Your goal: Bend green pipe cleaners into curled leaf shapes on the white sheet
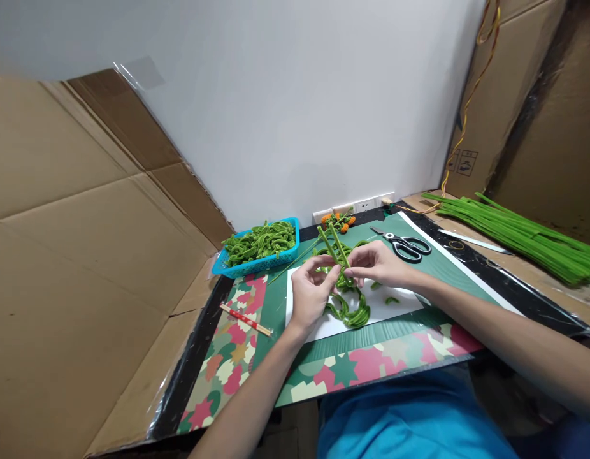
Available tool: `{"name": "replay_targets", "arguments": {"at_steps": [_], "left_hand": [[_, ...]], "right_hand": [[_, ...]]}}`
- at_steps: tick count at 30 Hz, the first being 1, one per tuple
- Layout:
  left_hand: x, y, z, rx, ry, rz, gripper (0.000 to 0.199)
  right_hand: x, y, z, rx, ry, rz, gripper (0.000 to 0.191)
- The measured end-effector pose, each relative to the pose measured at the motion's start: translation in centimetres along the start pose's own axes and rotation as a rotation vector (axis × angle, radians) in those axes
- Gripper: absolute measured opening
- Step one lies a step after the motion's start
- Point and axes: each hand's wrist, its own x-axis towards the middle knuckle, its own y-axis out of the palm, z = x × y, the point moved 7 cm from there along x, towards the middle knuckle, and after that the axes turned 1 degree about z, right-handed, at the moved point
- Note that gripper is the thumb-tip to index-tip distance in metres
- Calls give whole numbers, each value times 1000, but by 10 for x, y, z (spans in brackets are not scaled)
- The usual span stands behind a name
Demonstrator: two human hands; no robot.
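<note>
Between my two hands, above a white sheet (pixel 410 304), is a green pipe cleaner (pixel 337 245) bent into a narrow V, its two ends pointing up and away. My left hand (pixel 313 290) pinches it from the left with thumb and fingers. From the right, my right hand (pixel 371 264) grips it close to the bend. Curled green pipe cleaner pieces (pixel 357 313) lie on the sheet below and behind my hands, partly hidden by them. A small curved green piece (pixel 392 300) rests apart on the right of the sheet.
A blue basket (pixel 257 264) heaped with curled green pieces stands back left. Black-handled scissors (pixel 404 245) lie right of my hands, orange flowers (pixel 340 221) behind. A red-wrapped stick (pixel 246 320) is at left; long green pipe cleaners (pixel 524 239) lie far right. Cardboard walls (pixel 85 210) flank the table.
</note>
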Motion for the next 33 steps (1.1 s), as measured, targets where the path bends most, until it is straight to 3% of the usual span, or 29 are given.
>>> {"name": "replay_targets", "arguments": {"at_steps": [10, 22, 33], "left_hand": [[0, 10, 1, 90, 2, 122, 34], [3, 8, 11, -107, -177, 89, 42], [1, 5, 4, -64, -54, 77, 33]], "right_hand": [[1, -10, 1, 124, -9, -140, 45], [2, -10, 2, 165, -24, -158, 36], [0, -9, -5, 193, -10, -154, 28]]}}
